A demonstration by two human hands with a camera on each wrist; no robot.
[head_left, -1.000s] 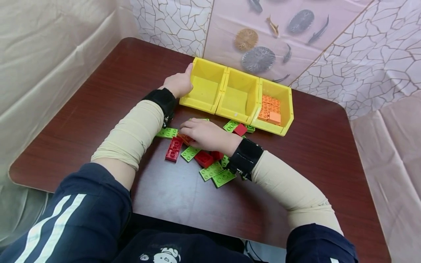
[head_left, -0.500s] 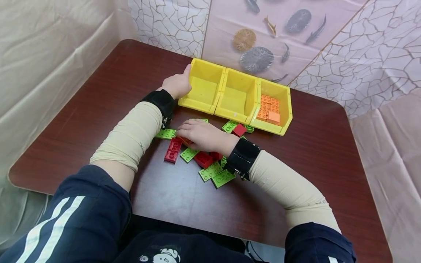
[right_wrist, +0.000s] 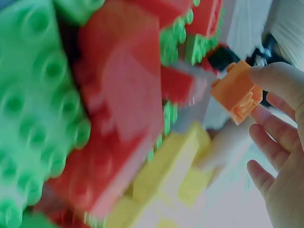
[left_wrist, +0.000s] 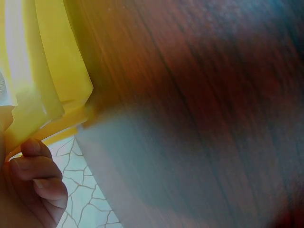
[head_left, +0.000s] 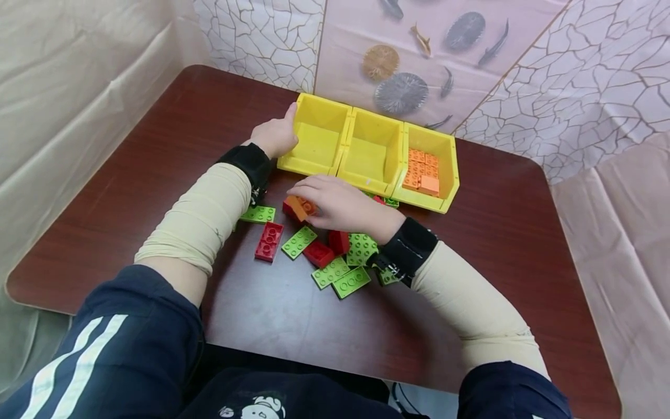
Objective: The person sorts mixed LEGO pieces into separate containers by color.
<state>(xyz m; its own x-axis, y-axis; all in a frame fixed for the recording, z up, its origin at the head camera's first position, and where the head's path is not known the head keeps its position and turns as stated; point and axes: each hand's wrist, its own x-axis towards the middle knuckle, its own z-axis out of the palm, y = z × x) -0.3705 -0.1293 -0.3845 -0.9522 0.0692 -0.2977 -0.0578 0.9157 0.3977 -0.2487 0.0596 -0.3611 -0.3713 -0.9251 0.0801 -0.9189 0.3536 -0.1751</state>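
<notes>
Your left hand (head_left: 273, 137) at the far left end of the yellow bin row, thumb laid along the rim of the left bin (head_left: 316, 145). Left wrist view: your fingers curl against the outer edge, so you have a grip on the bin.

Your right hand (head_left: 350, 205), well apart from the left, over the brick pile. It pinches an orange brick (right_wrist: 232, 92) between thumb and forefinger; the other fingers bend loosely alongside. In the head view that brick is in front of the bin row, near your left wristband (head_left: 247, 166). A red brick (head_left: 291, 212) shows right beside it; you cannot tell whether the two touch.

Nearer you on the surface (head_left: 251, 314): a dark red brick (head_left: 269, 241), studs up, with a green plate (head_left: 299, 242) to its right, just apart. Then two red bricks (head_left: 318, 254) close together, and two more green plates (head_left: 351, 283) at the near edge of the pile. Another green plate (head_left: 257, 214) lies by your left wrist, partly covered. Your right hand and wrist cover part of the pile.

Right bin (head_left: 451, 169): orange bricks (head_left: 416, 169) packed studs up, one smooth-faced orange brick (head_left: 429, 185) at the front.
</notes>
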